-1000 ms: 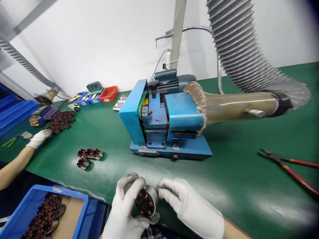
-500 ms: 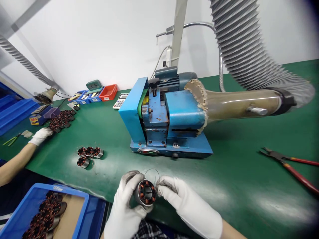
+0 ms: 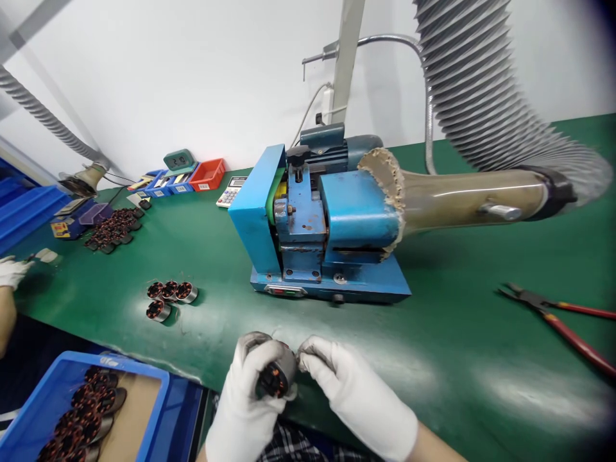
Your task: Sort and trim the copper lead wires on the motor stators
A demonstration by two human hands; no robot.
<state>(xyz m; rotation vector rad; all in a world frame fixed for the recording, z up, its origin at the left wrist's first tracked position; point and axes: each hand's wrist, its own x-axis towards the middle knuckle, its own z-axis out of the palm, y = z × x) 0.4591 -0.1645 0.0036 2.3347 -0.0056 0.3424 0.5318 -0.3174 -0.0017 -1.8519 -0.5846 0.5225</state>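
Note:
My left hand (image 3: 250, 391), in a white glove, is closed around a motor stator (image 3: 282, 371), a steel ring with copper windings inside. The stator is tilted, its opening turned down to the left, and my fingers hide part of it. Against its right side, the fingertips of my gloved right hand (image 3: 353, 391) are pinched together at the stator's thin wire, which is mostly hidden now. Several more stators (image 3: 169, 295) stand in a small group on the green table (image 3: 216, 256) to the left.
Behind my hands stands a blue belt machine (image 3: 317, 231) with a suction hose (image 3: 471, 83). Red-handled cutters (image 3: 543, 308) lie at the right. A blue bin (image 3: 166, 385) of stators is at the lower left. A co-worker's gloved hand (image 3: 14, 273) is at the far left.
The stator has turned in my left hand, from its opening facing up to facing down-left. My right fingers stay beside it. The co-worker's hand has moved left, away from the stator pile.

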